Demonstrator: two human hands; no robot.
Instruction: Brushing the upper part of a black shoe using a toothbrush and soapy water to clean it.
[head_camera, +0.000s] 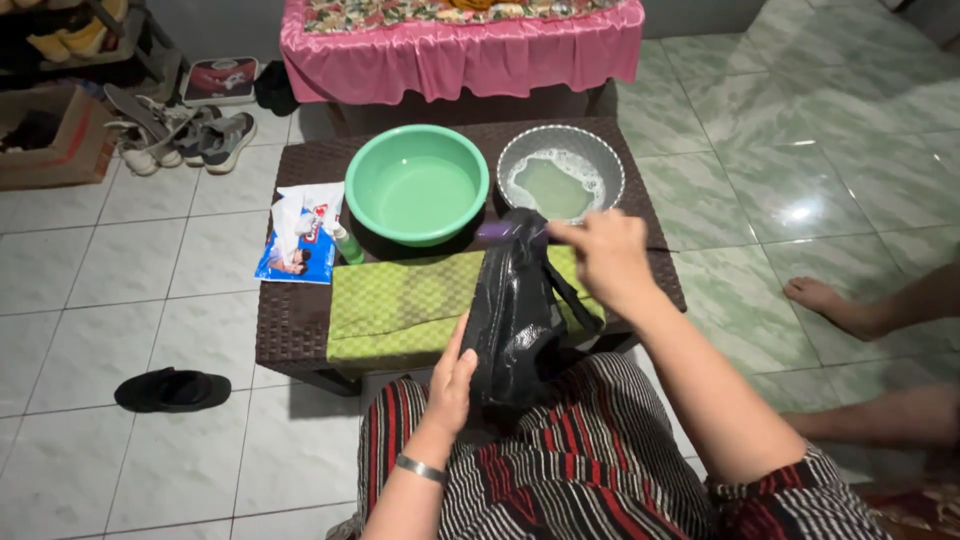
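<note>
Hands first, seen from the head camera: our left hand (452, 378) grips the near end of a black shoe (512, 318), fingers wrapped round its left side, holding it upright over our striped lap. Our right hand (603, 258) is closed on a purple brush (508, 232) – its handle pinched in the fingers, the head pressed against the far top of the shoe. A dark strap (575, 300) hangs loose from the shoe's right side.

Just beyond the shoe we see a low wicker table (290, 320), with a green cloth (400, 300) spread over its near edge. Farther back on the table stand two basins side by side: a green one (417, 185) on the left holding clear water, and a grey one (561, 172) on the right with foamy water. Left of the green basin lie a blue-and-white packet (298, 240) and a small green bottle (347, 244).

On the tiled floor to the near left lies a black sandal (172, 389); at the far left, a heap of shoes (180, 135). Another person's bare foot (830, 303) rests at the right – well apart from our hands.
</note>
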